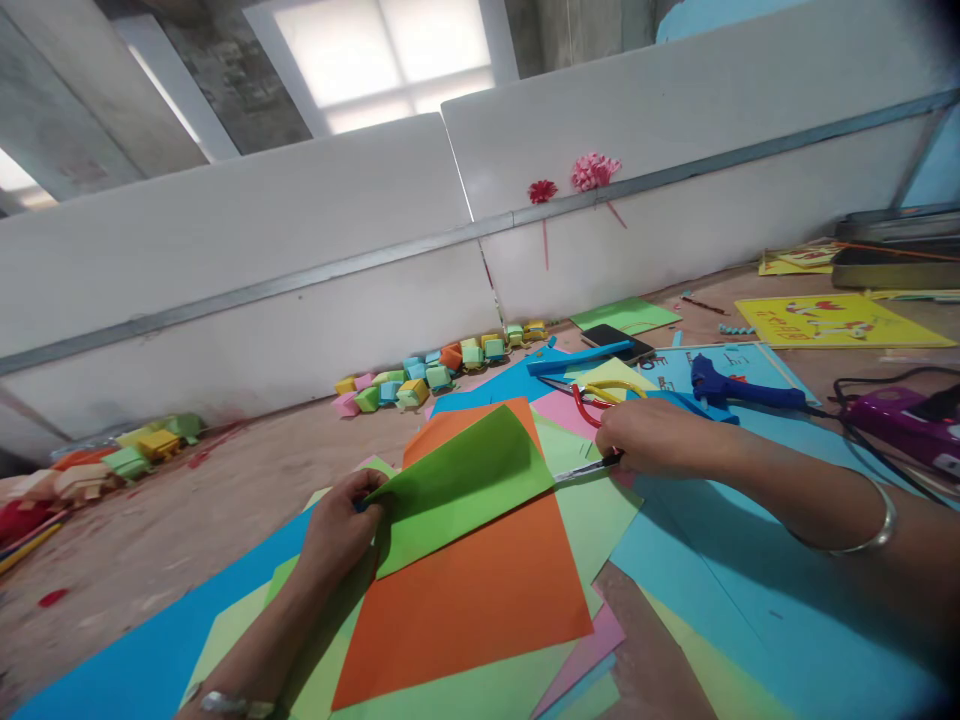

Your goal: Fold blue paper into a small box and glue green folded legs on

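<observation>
A folded sheet of green paper (465, 490) is pinched at its left end by my left hand (345, 525), fingers closed on the edge. My right hand (645, 437) is closed around a slim silver-and-black craft knife (589, 470). Its silver tip touches or lies very near the right corner of the green paper; I cannot tell which. Below the fold lies an orange sheet (472, 610), on top of pale green sheets (600, 510). Just behind my right hand are scissors with yellow handles (619, 388) and a red-handled tool (583, 405), partly covered.
Small coloured paper boxes (412, 392) line the white partition (337, 330). A blue glue gun (742, 388), a phone (619, 342) and a purple device (904, 425) with black cable lie right. Blue sheets (750, 540) spread under my right arm. Paper flowers (595, 172) hang behind.
</observation>
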The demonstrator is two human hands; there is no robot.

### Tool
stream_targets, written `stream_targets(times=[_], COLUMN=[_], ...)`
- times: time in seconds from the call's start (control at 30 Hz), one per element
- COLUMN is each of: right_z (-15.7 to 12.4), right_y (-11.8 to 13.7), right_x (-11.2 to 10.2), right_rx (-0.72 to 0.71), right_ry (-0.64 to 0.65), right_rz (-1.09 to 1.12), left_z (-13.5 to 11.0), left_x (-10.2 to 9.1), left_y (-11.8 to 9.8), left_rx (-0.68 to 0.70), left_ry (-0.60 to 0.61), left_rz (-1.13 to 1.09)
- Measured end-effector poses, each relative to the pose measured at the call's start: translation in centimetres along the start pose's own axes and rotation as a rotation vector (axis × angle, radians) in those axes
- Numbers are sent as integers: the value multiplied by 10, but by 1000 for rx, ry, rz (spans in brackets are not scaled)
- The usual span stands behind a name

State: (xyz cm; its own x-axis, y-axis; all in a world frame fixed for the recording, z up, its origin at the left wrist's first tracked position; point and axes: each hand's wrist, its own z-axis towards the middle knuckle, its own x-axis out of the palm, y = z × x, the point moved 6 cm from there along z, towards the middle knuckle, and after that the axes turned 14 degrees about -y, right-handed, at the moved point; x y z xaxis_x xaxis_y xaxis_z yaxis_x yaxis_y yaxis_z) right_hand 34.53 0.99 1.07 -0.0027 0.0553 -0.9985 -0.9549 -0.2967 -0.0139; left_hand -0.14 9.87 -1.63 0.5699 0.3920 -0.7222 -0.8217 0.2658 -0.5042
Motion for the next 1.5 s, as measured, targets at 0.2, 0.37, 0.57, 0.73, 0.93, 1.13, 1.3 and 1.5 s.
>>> stream_targets(times=[0.2,0.37,0.57,0.73,0.93,1.13,1.3,1.5], right_z=[-4,-5,-6,-7,-7,-11,-12,-12], right_y=[11,16,16,10,9,19,25,27], right_x=[-6,-8,-8,-7,-5,-6,-4,-3], right_rx=[-38,-69,-88,-92,-126,-185,-247,-280], right_ry=[25,33,17,13,19,61,84,101], right_rz=[2,-17,-24,-4,65,120,215,177], left_z=[-6,-20,-41,-46,-45,-46,-47,-46], left_x=[-24,6,63,65,67,66,64,65], left_y=[-45,-107,-117,-110,-108,-110,-113,-112], left_rx=[401,783,801,731,703,717,709,719], left_ry=[-258,110,501,557,571,566,586,573], left_rz=[218,40,97,108,168,147,156,135])
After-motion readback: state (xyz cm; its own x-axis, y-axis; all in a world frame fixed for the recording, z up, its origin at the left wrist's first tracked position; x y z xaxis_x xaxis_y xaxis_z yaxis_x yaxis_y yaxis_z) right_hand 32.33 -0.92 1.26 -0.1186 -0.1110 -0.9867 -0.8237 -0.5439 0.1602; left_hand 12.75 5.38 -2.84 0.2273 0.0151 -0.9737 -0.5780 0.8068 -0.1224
